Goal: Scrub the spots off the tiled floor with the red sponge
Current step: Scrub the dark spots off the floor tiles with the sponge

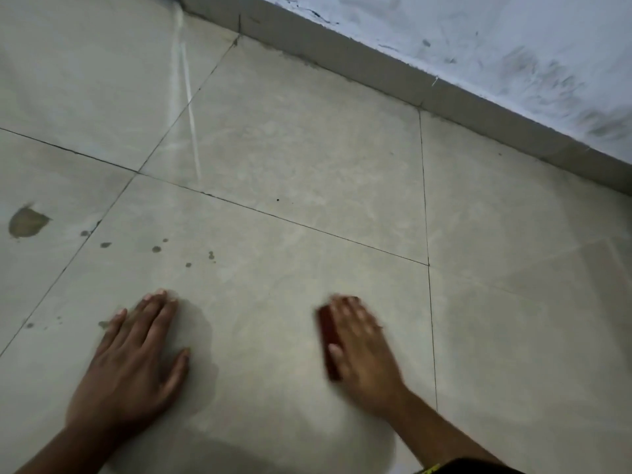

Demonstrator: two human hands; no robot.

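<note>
My right hand (pixel 362 347) lies flat on top of the red sponge (pixel 329 340) and presses it onto the grey tiled floor (pixel 280 159), thumb along the sponge's left side; the hand is motion-blurred. Only the sponge's left edge shows beside the hand. My left hand (pixel 133 364) rests palm-down on the tile to the left, fingers straight and spread. A large dark spot (pixel 27 221) sits at the far left, and several small spots (pixel 156 249) dot the tile ahead of my left hand. More small specks (pixel 102 324) lie just left of my left fingers.
A grey skirting strip (pixel 427 94) and a scuffed white wall (pixel 496 46) run diagonally across the upper right. Dark grout lines (pixel 284 218) cross the floor. A pale streak (pixel 186 97) runs down the upper-left tiles.
</note>
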